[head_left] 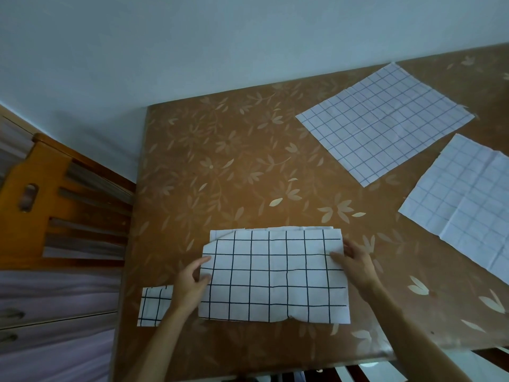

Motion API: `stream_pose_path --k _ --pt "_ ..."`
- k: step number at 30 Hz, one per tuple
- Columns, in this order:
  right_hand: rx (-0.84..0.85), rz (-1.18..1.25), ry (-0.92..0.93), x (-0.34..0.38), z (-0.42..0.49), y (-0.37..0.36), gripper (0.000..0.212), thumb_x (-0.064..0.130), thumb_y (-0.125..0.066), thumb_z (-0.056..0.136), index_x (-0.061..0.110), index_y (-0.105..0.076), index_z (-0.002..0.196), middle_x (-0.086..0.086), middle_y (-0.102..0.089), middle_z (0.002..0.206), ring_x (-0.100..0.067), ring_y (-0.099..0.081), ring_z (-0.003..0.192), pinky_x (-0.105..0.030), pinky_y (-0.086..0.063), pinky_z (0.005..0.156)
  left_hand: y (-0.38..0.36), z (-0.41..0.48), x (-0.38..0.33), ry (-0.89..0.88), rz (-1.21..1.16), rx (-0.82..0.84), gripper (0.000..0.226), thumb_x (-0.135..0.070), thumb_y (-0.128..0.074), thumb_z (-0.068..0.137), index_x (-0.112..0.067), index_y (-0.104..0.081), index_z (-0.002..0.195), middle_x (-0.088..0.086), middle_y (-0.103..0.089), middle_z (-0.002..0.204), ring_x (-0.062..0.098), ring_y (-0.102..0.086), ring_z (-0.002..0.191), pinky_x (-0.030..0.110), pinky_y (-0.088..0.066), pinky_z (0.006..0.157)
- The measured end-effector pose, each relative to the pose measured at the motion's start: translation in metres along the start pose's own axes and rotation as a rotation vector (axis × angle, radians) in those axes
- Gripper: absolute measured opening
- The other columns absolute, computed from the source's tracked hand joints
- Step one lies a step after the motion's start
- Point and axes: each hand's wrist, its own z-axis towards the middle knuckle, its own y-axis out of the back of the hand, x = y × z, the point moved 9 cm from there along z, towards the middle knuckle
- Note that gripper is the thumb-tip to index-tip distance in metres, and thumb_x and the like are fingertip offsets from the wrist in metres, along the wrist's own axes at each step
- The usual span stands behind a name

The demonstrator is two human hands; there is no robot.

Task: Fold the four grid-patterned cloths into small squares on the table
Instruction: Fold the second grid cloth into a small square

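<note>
A white cloth with a bold black grid [275,277] lies folded in half as a wide rectangle near the table's front edge. My left hand [191,285] pinches its left edge between thumb and fingers. At the cloth's right edge my right hand [354,261] pinches the upper corner area. A small folded black-grid cloth [154,306] sits at the front left, partly under my left forearm. Two cloths with thin, pale grids lie spread flat: one [385,122] at the back right, another [468,199] at the right edge, cut off by the frame.
The brown table [234,175] has a leaf-patterned cover and stands against a pale wall. A wooden chair [49,202] stands to its left, with drawers [55,312] below. Another chair's slats [358,373] show at the front edge.
</note>
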Motion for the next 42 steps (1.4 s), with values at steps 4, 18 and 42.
stream_pose_path --k 4,18,42 --pt "-0.002 -0.012 0.049 0.008 -0.001 -0.003 0.038 0.006 -0.064 0.091 0.018 -0.061 0.127 0.000 -0.073 0.110 -0.019 -0.071 0.095 -0.041 -0.059 0.083 -0.002 0.000 -0.011 -0.135 0.042 -0.007 0.059 0.007 -0.064 0.087 -0.032 -0.058 0.131 -0.004 -0.042 0.152 0.015 -0.039 0.139 0.027 -0.039 0.110" --pt "-0.122 -0.106 0.107 -0.001 0.005 0.006 0.047 0.019 -0.069 0.090 0.018 -0.053 0.134 0.000 -0.069 0.113 -0.016 -0.068 0.094 -0.036 -0.058 0.076 -0.013 -0.009 0.003 -0.214 0.358 -0.070 0.057 -0.037 -0.058 0.096 -0.032 -0.037 0.149 -0.002 -0.012 0.164 0.021 -0.027 0.146 0.040 -0.040 0.106" --pt "0.197 -1.211 0.682 -0.060 -0.089 -0.102 0.059 0.038 -0.029 0.102 0.016 -0.023 0.156 -0.012 -0.014 0.164 -0.024 -0.005 0.151 -0.040 -0.006 0.117 -0.124 -0.075 0.021 -0.588 0.856 0.106 0.055 -0.035 -0.031 0.099 -0.027 -0.027 0.153 0.004 -0.020 0.163 0.023 -0.017 0.150 0.043 -0.029 0.117"
